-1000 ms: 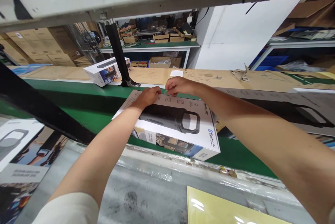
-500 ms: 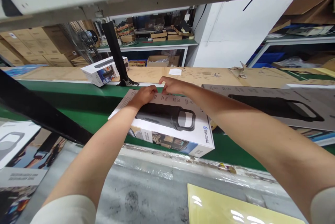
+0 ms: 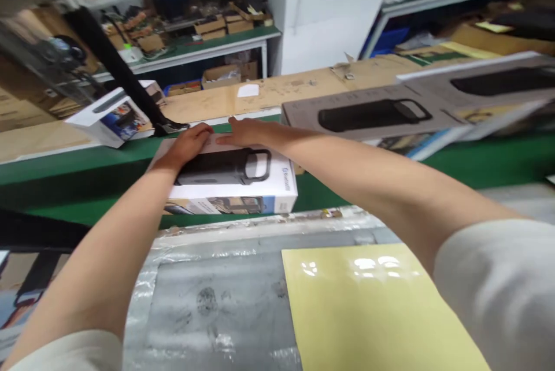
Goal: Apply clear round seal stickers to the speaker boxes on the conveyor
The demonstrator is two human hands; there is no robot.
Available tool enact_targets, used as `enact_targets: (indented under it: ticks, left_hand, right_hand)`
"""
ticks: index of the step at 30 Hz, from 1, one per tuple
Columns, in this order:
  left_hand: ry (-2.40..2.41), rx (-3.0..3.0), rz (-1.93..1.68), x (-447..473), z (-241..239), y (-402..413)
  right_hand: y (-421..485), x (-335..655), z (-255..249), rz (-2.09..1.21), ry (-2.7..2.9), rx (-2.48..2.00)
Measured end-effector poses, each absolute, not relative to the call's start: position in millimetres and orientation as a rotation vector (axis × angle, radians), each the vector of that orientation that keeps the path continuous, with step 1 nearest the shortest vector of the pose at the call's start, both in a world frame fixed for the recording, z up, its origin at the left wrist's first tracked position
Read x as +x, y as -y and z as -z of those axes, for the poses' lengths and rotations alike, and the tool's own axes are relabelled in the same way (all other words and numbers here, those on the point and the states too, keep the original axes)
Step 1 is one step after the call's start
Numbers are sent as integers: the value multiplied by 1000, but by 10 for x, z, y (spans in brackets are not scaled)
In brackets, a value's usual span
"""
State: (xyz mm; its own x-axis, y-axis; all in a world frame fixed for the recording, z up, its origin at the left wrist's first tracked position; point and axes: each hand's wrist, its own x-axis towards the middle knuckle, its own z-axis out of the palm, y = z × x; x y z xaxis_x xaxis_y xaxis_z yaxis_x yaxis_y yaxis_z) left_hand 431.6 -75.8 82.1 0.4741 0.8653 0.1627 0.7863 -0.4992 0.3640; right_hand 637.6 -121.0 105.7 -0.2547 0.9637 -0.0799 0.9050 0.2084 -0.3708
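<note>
A white and grey speaker box [image 3: 280, 183], printed with a black portable speaker and "Bluetooth", lies on the green belt [image 3: 108, 186]. My left hand [image 3: 193, 144] rests on its top near the far left corner, fingers bent closed over the far edge. To the right of it, my right hand [image 3: 245, 131] is at the same far edge. Its thumb is above the box top and apart from the raised index finger; the other fingers are partly hidden. Nothing shows between that thumb and finger.
Further speaker boxes [image 3: 368, 117] stand to the right, and another box [image 3: 108, 114] at the left beside a black post [image 3: 117, 65]. A yellow sheet [image 3: 359, 301] lies on the grey, plastic-covered table [image 3: 186, 313] nearest me. Brown cardboard [image 3: 290, 88] lines the belt's far side.
The view has swung right and down, so everything appears further left. My hands stay at the box's far edge, and the right thumb now reaches over its top. More boxes show at the right.
</note>
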Motion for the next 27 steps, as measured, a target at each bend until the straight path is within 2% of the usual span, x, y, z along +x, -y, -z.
enact_targets:
  ticks: [3,5,10,12,15,17,18,21,24,27]
  left_hand:
    - [-1370,2530,-309,4320,-887,788]
    - [-1427,2574,-200,4343,-911,764]
    - [-1685,2647,90,4471,-977,720]
    - [-1780,2680,-5,4562,-1057,879]
    - [-1775,2654,-516,4766,-1169,1474]
    - [-1631,2648,-727,4909,-1142,2082]
    - [-1496,2678,-752,4964,-1080,2419]
    - [-1071,2604,-456,5030,-730,3379]
    - [-1143,2361,-415,5003,-307,4018]
    - [-1249,2208,-429,4973,-26,4264]
  right_hand:
    - [1745,6874,-1113,-206,2239,-1593]
    - [2441,7241,-1033,-135,2147,-1432]
    - [4311,7724,-472,-438,2165,-1343]
    - [4701,7695,-217,-505,2149,-1382]
    - [4807,7504,0,-507,2145,-1398]
    - [4685,7364,27,-516,2208,-1376]
    - [4604,7307,22,-534,2248,-1363]
    - [4397,7213,-1,-641,2320,-1317]
    - [4304,7195,9,-696,2339,-1232]
    - [4281,7197,16,-699,2354,-1172]
